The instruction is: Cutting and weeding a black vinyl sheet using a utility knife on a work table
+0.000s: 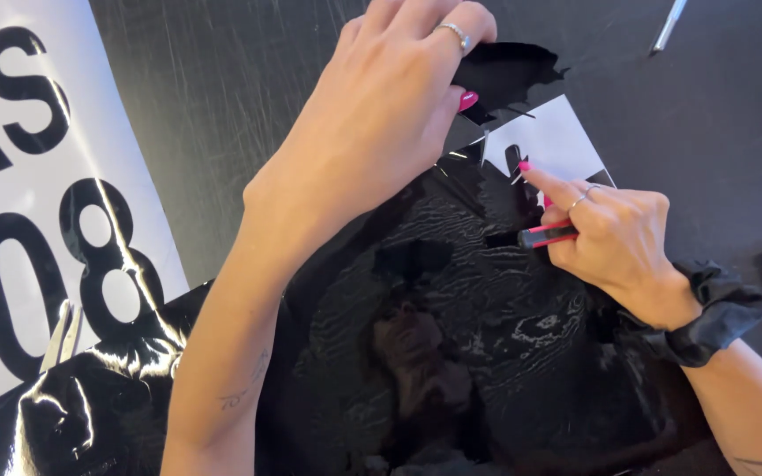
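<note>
The person is peeling and trimming a glossy black vinyl sheet spread across the dark desk. The left hand reaches over the sheet's far edge with its fingers pinched together on a lifted flap of black film, pulling it up and away from the white backing that shows just beside it. The right hand is closed around a small pink-and-black cutter, index finger stretched forward along it toward the backing, the tip working just under the left hand's thumb.

Judging from this, the step goes best if the left hand keeps the flap taut and low, so the film parts cleanly rather than stretching or tearing. The blade should probably ride shallow, scoring only the film and not the backing. With the two hands this near each other, the cut is safest directed away from the left thumb.

Left of the left forearm lies a white sheet with large black characters. A slim metal tool rests well beyond the right hand.
</note>
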